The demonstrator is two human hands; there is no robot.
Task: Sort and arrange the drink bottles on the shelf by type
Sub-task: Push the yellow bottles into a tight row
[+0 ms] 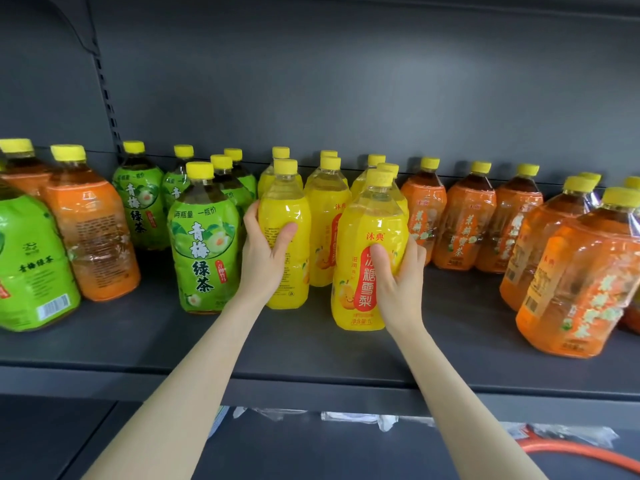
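**Both hands on the yellow bottles**

Far to the left of the yellow group (327, 209) in the middle of the shelf (311, 344), a stray orange bottle (93, 237) stood among the green bottles (204, 244), so the sorting looked unfinished to me. At the group's left edge the left hand (265, 258) was wrapped round a yellow bottle (284, 207), thumb across its front. That bottle showed its small print rather than its label front. At the group's front right the right hand (401, 275) gripped a second yellow bottle (367, 230) low on its body, label facing out. Whether its base rested on the shelf I could not tell. The hands were apart, one bottle each. To do this well, I would set both upright, tight against their neighbours, labels forward, without knocking the orange bottles (464, 226) just right of the group.
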